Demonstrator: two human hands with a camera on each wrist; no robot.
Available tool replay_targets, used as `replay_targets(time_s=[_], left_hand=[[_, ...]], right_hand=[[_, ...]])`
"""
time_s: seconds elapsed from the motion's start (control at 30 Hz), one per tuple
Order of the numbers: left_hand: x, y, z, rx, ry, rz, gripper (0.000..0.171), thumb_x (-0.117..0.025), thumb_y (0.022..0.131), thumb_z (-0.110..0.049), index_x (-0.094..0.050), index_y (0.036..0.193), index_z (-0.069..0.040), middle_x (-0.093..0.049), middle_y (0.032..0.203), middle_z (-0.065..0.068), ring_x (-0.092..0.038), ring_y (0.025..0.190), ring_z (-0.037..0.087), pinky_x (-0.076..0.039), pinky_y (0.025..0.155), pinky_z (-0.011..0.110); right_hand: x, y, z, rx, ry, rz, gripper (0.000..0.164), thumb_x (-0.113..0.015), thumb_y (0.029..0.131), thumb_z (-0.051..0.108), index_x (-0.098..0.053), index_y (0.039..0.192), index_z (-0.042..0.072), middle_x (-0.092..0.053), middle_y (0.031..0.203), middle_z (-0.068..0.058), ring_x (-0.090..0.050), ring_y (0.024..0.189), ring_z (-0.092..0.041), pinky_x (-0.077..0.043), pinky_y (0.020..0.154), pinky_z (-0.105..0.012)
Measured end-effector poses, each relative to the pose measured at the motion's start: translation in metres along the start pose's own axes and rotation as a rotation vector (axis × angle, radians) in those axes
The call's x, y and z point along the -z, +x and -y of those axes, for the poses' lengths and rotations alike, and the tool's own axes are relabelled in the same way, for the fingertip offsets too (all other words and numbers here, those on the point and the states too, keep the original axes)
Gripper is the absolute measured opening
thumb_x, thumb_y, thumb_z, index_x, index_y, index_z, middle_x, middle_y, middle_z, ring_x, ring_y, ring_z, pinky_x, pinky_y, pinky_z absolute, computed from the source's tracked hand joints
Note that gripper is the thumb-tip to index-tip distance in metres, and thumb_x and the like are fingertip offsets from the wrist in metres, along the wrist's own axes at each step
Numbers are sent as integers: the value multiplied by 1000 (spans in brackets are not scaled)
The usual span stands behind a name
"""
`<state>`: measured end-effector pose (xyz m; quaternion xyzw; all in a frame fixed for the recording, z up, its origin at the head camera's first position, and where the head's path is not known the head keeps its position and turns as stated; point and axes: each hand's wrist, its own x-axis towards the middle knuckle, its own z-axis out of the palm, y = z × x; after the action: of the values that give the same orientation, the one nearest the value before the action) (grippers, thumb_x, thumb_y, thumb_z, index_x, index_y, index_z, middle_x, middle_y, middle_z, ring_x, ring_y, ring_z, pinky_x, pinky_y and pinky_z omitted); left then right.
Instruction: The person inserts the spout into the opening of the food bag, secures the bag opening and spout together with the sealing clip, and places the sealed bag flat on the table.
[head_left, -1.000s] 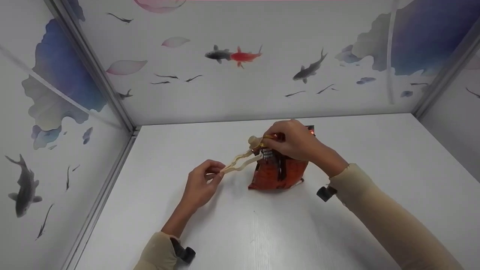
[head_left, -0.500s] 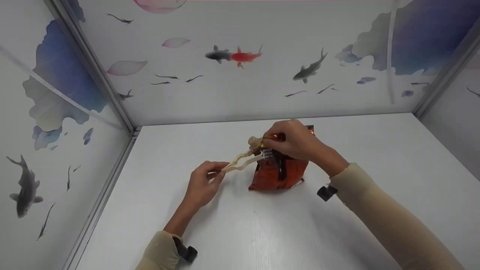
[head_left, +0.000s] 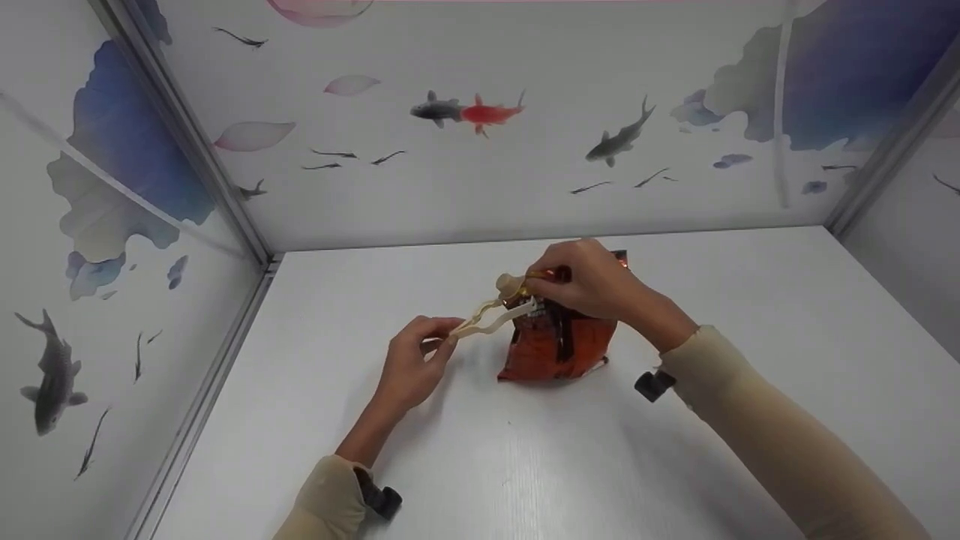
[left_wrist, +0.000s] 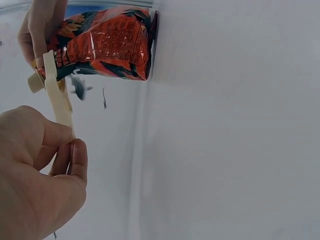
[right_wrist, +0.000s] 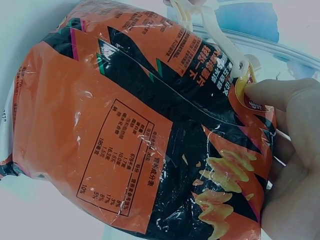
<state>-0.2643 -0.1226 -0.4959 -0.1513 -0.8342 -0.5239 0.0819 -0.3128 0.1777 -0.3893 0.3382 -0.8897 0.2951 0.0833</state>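
An orange and black chip bag (head_left: 559, 349) stands on the table, its top gathered in my right hand (head_left: 589, 281). The right thumb and fingers pinch that top edge, and the thumb shows at a yellow patch in the right wrist view. My left hand (head_left: 416, 360) pinches the near end of a cream plastic bag clip (head_left: 489, 328) between thumb and fingertips. The clip's two arms spread apart from that end, one carrying a round cap (head_left: 508, 285) beside the right fingertips. The other arm's hooked tip overlaps the bag's front. My right fingers hide part of the bag's top.
The white table (head_left: 510, 465) is bounded by a back wall (head_left: 480, 195) with painted fish and a left wall (head_left: 150, 300). Grey metal rails (head_left: 232, 180) run along the corners. Each wrist wears a small black camera (head_left: 654, 385).
My left hand has moved slightly right and away from me, carrying the clip's loose arm farther across the bag's front. My right hand and the bag stay nearly still.
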Motion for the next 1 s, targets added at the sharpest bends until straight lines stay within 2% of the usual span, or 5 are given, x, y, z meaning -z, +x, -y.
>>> replay_targets(time_s=[0.43, 0.77, 1.0], left_hand=[[-6, 8, -3, -31, 8, 13, 25, -72, 105, -10, -75, 127, -19, -72, 119, -1, -70, 115, 14, -61, 105, 32], [-3, 11, -1, -89, 0, 36, 26, -71, 105, -9, -74, 129, -20, -75, 123, -3, -70, 115, 13, -62, 103, 33], [-2, 11, -2, -91, 9, 30, 27, -71, 105, -9, -75, 129, -20, -75, 124, -4, -71, 115, 11, -62, 103, 30]], right_hand=[[4, -2, -2, -7, -4, 27, 11, -77, 102, 21, -87, 106, 21, -80, 95, 5, -68, 87, -11, -57, 75, -32], [6, -1, -2, 39, 2, 36, 11, -79, 101, 23, -87, 108, 23, -81, 96, 7, -69, 87, -9, -58, 75, -31], [6, 0, -1, 43, 9, 45, 11, -78, 102, 25, -87, 106, 23, -80, 95, 8, -69, 85, -9, -59, 74, -29]])
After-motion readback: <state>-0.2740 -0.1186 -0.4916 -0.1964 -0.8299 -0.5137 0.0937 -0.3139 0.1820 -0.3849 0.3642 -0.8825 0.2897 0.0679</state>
